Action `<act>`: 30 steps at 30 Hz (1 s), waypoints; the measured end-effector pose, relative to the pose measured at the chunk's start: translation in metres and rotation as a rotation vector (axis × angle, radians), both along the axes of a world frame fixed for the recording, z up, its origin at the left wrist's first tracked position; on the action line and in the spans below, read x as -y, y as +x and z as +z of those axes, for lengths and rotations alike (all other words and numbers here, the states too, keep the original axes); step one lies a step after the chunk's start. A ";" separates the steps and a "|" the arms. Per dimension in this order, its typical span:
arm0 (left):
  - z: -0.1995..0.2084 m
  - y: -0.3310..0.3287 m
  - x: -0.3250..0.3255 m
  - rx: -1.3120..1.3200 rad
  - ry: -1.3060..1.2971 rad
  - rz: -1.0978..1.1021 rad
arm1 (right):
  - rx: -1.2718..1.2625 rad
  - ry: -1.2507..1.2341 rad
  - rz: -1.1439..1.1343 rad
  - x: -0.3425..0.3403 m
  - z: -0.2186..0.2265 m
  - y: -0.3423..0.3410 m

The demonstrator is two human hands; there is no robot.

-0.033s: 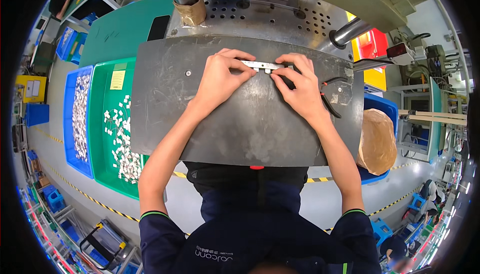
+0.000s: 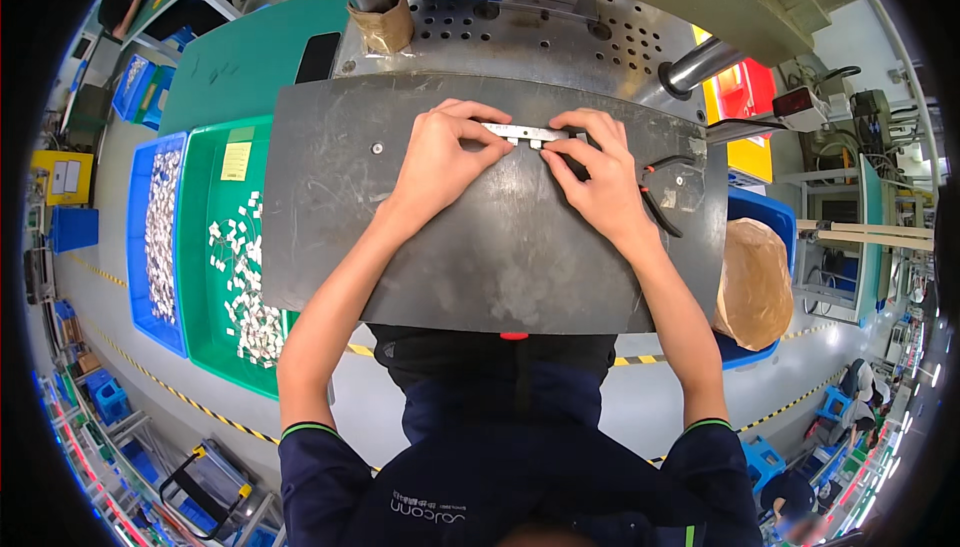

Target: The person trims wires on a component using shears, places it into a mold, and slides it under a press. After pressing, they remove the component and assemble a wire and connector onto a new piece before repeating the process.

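Observation:
A short, light metal bar (image 2: 526,132) with small holes lies crosswise near the far side of the dark metal plate (image 2: 500,257). Its left end is pinched between thumb and fingers of my left hand (image 2: 447,147), and my right hand (image 2: 597,162) grips the right end the same way. Two small white pieces (image 2: 537,145) stick out along the bar's near edge, close to my thumb tips; whether they are fixed to it I cannot tell. Just right of my right hand lies a pair of pliers (image 2: 660,209) with dark handles and red bits, partly hidden.
To the left stand a green bin (image 2: 208,277) with scattered white parts and a blue bin (image 2: 138,247) full of them. A brown bag (image 2: 752,282) sits in a blue bin at right. Beyond the plate are a perforated metal bed (image 2: 560,32), a wrapped post (image 2: 383,22) and a metal post (image 2: 700,65).

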State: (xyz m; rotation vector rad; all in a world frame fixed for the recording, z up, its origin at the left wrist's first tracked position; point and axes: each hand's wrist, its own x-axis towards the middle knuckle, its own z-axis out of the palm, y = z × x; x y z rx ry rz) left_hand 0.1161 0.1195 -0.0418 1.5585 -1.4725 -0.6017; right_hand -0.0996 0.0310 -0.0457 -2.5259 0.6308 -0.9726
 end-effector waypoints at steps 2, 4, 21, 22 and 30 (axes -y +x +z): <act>0.000 0.003 0.001 0.032 -0.021 -0.013 | 0.001 0.007 0.002 0.001 -0.001 0.004; 0.003 0.003 0.002 0.020 -0.017 -0.035 | -0.005 0.021 0.005 0.000 -0.001 0.002; -0.010 0.001 0.004 0.330 -0.326 -0.138 | 0.015 0.027 -0.024 -0.003 -0.005 0.005; -0.011 0.001 0.003 0.312 -0.319 -0.130 | 0.016 0.027 -0.026 -0.002 -0.004 0.006; -0.011 0.003 0.007 0.262 -0.293 -0.100 | 0.023 -0.010 -0.026 0.004 -0.005 0.007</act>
